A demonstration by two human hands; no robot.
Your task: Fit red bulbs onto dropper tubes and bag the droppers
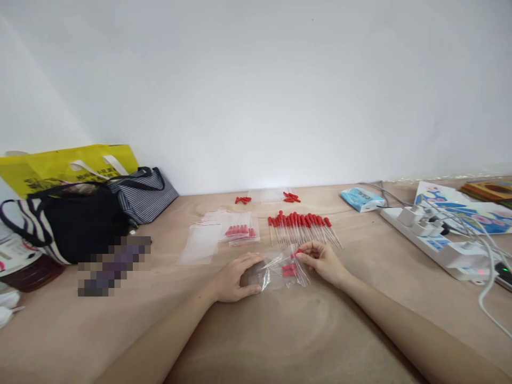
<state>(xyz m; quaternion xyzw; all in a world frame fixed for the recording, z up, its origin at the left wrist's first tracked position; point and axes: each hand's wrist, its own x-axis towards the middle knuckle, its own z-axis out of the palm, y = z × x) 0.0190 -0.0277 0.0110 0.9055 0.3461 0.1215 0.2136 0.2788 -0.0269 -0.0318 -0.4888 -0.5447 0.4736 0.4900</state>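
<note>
The left hand point(234, 277) pins a clear bag point(280, 269) flat on the table point(280, 341), steadying its mouth, while the right hand point(320, 258) pinches 1 red-capped dropper point(298, 254) at the opening.

Droppers point(303, 226) lie behind bag point(280, 269), between hands.
</note>
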